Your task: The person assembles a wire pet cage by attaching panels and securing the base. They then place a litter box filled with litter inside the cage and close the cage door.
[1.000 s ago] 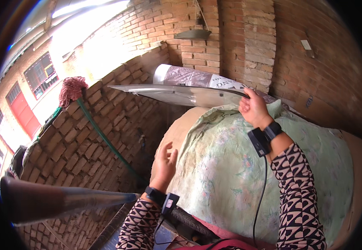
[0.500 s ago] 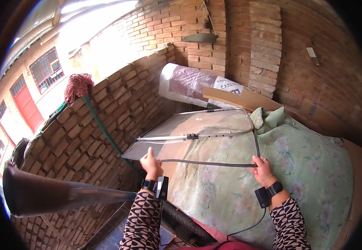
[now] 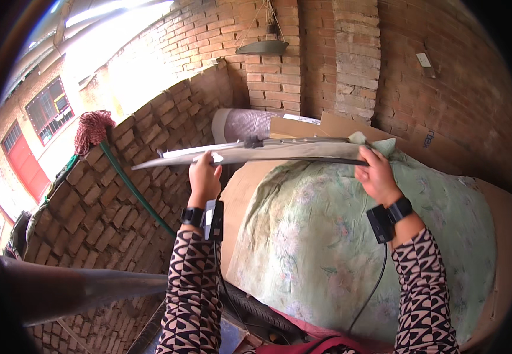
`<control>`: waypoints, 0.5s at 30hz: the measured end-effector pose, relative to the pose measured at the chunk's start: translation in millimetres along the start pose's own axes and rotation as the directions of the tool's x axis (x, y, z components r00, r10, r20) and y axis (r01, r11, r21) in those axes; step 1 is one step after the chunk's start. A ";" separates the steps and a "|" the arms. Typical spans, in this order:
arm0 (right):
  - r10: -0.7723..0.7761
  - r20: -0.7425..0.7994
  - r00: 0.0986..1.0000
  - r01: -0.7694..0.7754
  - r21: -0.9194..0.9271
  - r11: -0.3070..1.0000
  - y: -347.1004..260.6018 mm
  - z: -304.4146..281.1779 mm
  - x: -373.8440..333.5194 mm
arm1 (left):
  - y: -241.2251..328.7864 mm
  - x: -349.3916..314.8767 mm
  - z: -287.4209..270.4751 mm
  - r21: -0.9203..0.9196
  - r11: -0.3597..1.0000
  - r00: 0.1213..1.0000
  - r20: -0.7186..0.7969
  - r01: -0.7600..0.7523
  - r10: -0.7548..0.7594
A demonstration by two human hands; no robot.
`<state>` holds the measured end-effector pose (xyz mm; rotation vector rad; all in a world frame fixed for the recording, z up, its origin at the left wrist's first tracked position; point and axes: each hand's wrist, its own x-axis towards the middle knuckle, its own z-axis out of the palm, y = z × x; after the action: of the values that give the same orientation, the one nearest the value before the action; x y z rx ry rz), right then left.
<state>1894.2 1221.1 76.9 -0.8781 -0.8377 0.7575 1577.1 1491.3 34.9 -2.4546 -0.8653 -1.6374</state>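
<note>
Two bare hands raised at chest height, both gripping one long flat thing: a folded clear plastic sheet [image 3: 256, 153] with a thin metal rod along its upper edge, held nearly level above a floral green cloth [image 3: 338, 236]. Left hand [image 3: 204, 177] closed around the lower edge of the sheet toward its left end, fingers curled over the front, thumb hidden behind. Right hand [image 3: 376, 174] clamped on the right end, fingers wrapped over the dark rim, knuckles up. Black wristband with a small device [image 3: 206, 218] on the left wrist; black watch and a boxy black unit [image 3: 389, 215] on the right wrist, with a thin black cable [image 3: 374, 289] trailing down from it. Patterned black-and-pink sleeves on both forearms.

Spread below the sheet, the floral green cloth covering a rounded bulk, with brown cardboard [image 3: 244, 194] showing along its left edge and more cardboard [image 3: 421, 138] leaning against the wall behind. Just beyond the sheet, a rolled mat or bundle in shiny wrap [image 3: 238, 124] lying against the brick. On the left, a low brick wall [image 3: 108, 200] with a red mop head [image 3: 91, 130] resting on top and a green hose [image 3: 138, 194] running down its face. High on the back brick wall, a shallow metal dish [image 3: 262, 47] hanging by cords. At lower left, a blurred grey pipe [image 3: 73, 289] close to the camera.
</note>
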 end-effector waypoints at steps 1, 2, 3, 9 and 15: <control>-0.006 -0.082 0.997 0.010 0.039 0.999 3.3 -6.2 -9.5 | 12.3 20.1 2.9 -0.146 0.989 0.998 -0.058 -0.028 0.020; 0.090 -0.133 0.987 -0.073 0.128 0.989 8.7 -15.5 -23.6 | 26.4 36.2 10.0 -0.539 0.808 0.971 0.112 0.239 -0.213; 0.153 -0.269 0.951 -0.106 0.183 0.977 25.4 -21.4 -37.8 | 38.5 51.0 17.8 -0.788 0.473 0.900 0.225 0.394 -0.374; 0.336 -0.286 0.897 -0.242 0.317 0.917 111.4 -14.5 -51.7 | 59.5 94.0 22.0 -0.700 0.307 0.725 0.431 0.644 -0.538; -0.129 -0.129 0.983 0.174 0.448 0.877 -63.3 -13.2 -7.6 | 99.9 185.3 -30.6 -0.363 0.905 0.973 0.026 0.222 -0.228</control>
<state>1915.7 1182.8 125.0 -0.4143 -0.5971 0.7278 1651.1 1473.2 233.5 -2.6515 -0.9489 -2.0632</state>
